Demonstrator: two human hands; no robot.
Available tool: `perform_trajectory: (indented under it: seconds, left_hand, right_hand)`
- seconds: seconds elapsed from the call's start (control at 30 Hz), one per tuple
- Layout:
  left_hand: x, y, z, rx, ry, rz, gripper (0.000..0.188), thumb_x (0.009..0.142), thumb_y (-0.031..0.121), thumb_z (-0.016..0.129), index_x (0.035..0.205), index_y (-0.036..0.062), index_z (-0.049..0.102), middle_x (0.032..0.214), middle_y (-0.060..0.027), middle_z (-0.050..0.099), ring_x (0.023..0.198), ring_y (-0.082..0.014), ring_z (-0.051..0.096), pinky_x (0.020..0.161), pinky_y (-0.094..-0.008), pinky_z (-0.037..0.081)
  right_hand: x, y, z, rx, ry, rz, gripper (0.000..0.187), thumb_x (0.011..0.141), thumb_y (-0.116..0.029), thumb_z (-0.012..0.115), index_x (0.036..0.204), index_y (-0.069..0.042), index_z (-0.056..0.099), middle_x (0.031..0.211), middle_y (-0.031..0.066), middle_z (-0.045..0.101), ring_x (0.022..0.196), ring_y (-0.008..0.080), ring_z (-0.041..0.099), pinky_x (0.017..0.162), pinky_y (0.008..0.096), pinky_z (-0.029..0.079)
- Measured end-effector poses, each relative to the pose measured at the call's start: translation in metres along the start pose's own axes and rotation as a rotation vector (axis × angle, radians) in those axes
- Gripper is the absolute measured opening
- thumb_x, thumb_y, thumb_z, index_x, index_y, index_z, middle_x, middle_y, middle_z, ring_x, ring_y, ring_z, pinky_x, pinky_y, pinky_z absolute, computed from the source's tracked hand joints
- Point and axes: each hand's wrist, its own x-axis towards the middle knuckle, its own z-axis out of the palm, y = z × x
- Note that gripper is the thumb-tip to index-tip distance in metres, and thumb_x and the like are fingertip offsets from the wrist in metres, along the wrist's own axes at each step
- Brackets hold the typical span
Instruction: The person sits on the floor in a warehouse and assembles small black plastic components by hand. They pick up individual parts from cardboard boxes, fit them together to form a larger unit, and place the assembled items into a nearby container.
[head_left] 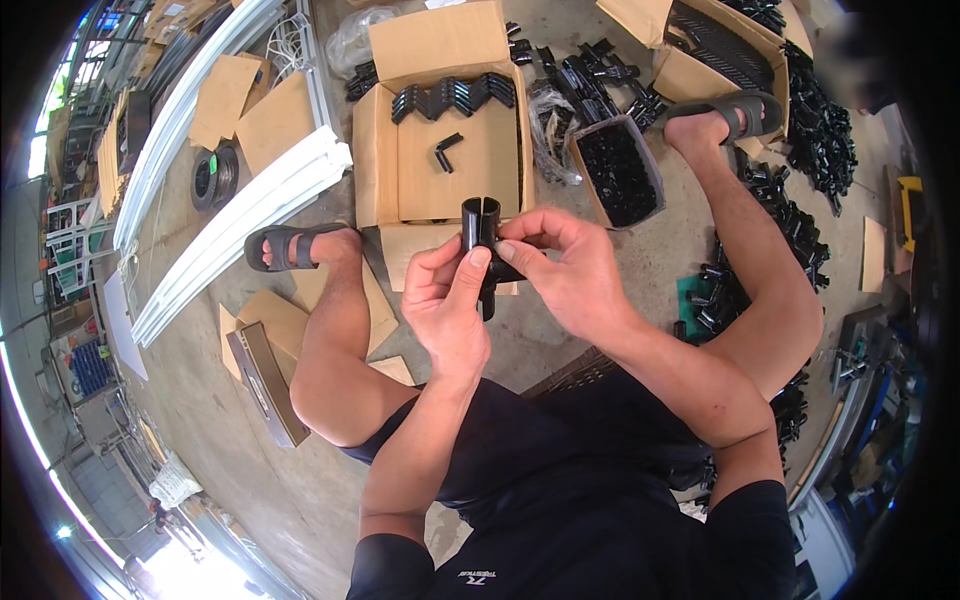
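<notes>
A glossy black tube-shaped pipe fitting [480, 222] with a slit at its upper end is held upright between my hands. My left hand [447, 300] grips it from the left, thumb pressed on its front. My right hand [568, 268] pinches at its lower right side, where a darker part juts out; the fingers partly hide what they hold there. Beyond my hands stands an open cardboard box [375, 165]. A row of black fittings [453, 97] lines its far side, and one angled black fitting [447, 152] lies alone on its bottom.
Right of the box sits a bin [654, 208] of small black parts. Black fittings lie heaped [820, 130] on the right, near another open carton [690, 78]. Long white profiles [240, 230] and a black coil [215, 180] lie to the left. My sandalled feet flank the box.
</notes>
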Motion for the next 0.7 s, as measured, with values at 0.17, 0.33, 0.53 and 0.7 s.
perform_trajectory:
  seconds: [0.17, 0.33, 0.53, 0.7]
  left_hand:
    - [-0.002, -0.001, 0.002, 0.014, -0.001, -0.001, 0.021, 0.096, -0.002, 0.071, 0.116, -0.0003, 0.065, 0.111, -0.0142, 0.075, 0.098, -0.014, 0.07, 0.093, -0.0292, 0.054]
    - [-0.003, -0.001, 0.003, 0.011, -0.016, 0.003, 0.022, 0.096, -0.002, 0.072, 0.116, -0.0003, 0.065, 0.11, -0.014, 0.075, 0.097, -0.0139, 0.07, 0.092, -0.0294, 0.054]
    - [-0.002, -0.002, 0.003, 0.006, -0.012, -0.004, 0.022, 0.095, -0.003, 0.072, 0.116, -0.0005, 0.065, 0.11, -0.0143, 0.076, 0.095, -0.0133, 0.071, 0.091, -0.0288, 0.055]
    - [-0.003, 0.0, 0.007, 0.017, -0.024, 0.0, 0.022, 0.095, -0.004, 0.071, 0.116, -0.001, 0.065, 0.109, -0.0144, 0.076, 0.095, -0.0134, 0.071, 0.09, -0.0283, 0.055]
  right_hand:
    - [-0.001, 0.005, -0.003, 0.149, -0.038, 0.098, 0.01, 0.094, 0.0, 0.072, 0.102, 0.006, 0.071, 0.091, 0.0062, 0.073, 0.08, 0.0082, 0.066, 0.069, 0.0253, 0.055]
    - [-0.004, 0.009, -0.004, 0.094, 0.006, 0.073, 0.01, 0.093, -0.004, 0.074, 0.097, 0.004, 0.071, 0.089, 0.0073, 0.072, 0.08, 0.0125, 0.066, 0.071, 0.0293, 0.053]
    - [-0.004, 0.006, -0.008, -0.306, 0.015, -0.245, 0.012, 0.09, -0.009, 0.076, 0.091, 0.002, 0.072, 0.088, 0.0106, 0.07, 0.089, 0.0242, 0.064, 0.077, 0.0368, 0.05]
    - [-0.001, 0.002, -0.017, -0.348, -0.041, -0.299, 0.009, 0.089, -0.005, 0.076, 0.091, 0.003, 0.072, 0.093, 0.0098, 0.07, 0.091, 0.0237, 0.063, 0.077, 0.0369, 0.05]
